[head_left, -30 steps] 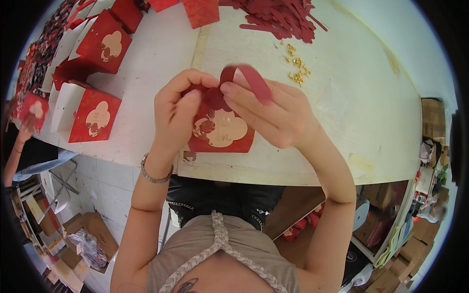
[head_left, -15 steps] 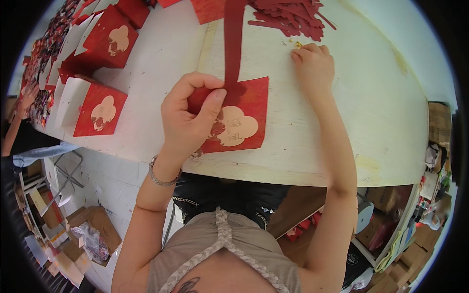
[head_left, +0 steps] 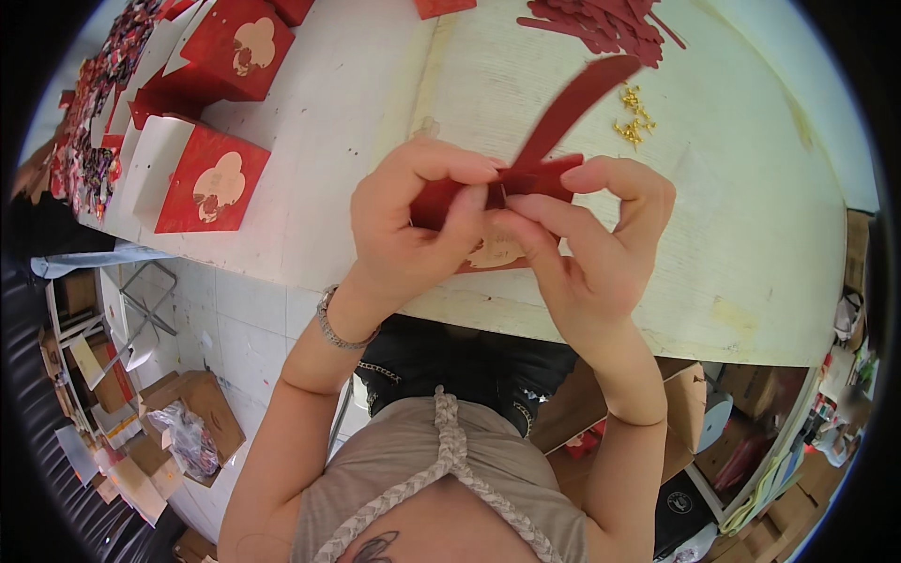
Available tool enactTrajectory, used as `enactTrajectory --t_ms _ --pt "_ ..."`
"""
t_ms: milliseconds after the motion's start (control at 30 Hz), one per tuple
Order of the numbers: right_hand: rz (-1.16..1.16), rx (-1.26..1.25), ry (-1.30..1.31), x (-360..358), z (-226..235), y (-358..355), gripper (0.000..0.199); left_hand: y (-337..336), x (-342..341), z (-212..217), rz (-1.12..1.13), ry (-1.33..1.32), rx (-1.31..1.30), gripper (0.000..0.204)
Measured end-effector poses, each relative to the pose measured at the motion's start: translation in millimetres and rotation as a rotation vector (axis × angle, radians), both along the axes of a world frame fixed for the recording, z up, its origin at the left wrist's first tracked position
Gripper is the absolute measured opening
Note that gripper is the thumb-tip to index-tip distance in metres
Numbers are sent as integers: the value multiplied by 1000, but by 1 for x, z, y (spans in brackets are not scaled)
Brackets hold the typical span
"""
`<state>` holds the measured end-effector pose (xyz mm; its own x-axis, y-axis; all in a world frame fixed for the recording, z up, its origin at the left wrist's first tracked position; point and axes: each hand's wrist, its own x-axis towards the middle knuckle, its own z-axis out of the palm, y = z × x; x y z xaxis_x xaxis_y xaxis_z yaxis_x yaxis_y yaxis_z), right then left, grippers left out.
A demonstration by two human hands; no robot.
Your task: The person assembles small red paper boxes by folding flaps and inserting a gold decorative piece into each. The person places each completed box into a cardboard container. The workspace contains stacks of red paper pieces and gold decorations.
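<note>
My left hand [head_left: 413, 225] and my right hand [head_left: 591, 244] together hold a flat red paper box [head_left: 441, 199] with a pale flower-shaped cutout, lifted just above the white table [head_left: 357, 122]. A long red paper strip [head_left: 572, 103] sticks up and away from the box's top edge. My right thumb and forefinger pinch at the spot where the strip meets the box, and my left fingers close over the box's left side. Most of the box is hidden behind my hands.
A pile of red paper strips [head_left: 601, 21] and a scatter of small gold fasteners [head_left: 631, 120] lie at the far side of the table. Finished red boxes [head_left: 211, 178] [head_left: 246, 45] stand at the left. Cardboard cartons [head_left: 202, 403] sit on the floor below.
My right hand came back from the gold fasteners to the box. The box has been lifted closer to me and the strip now leans to the right.
</note>
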<state>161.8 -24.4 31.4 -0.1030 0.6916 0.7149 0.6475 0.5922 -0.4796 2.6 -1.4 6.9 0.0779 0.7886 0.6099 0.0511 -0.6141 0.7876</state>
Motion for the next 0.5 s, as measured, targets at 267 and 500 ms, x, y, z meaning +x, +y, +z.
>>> enactTrajectory --t_ms 267,500 --pt "19 -107 -25 -2 7 -4 20 1 -4 -6 56 141 214 19" --pt "3 -159 159 -7 4 -1 24 -4 -9 -7 1 150 132 19"
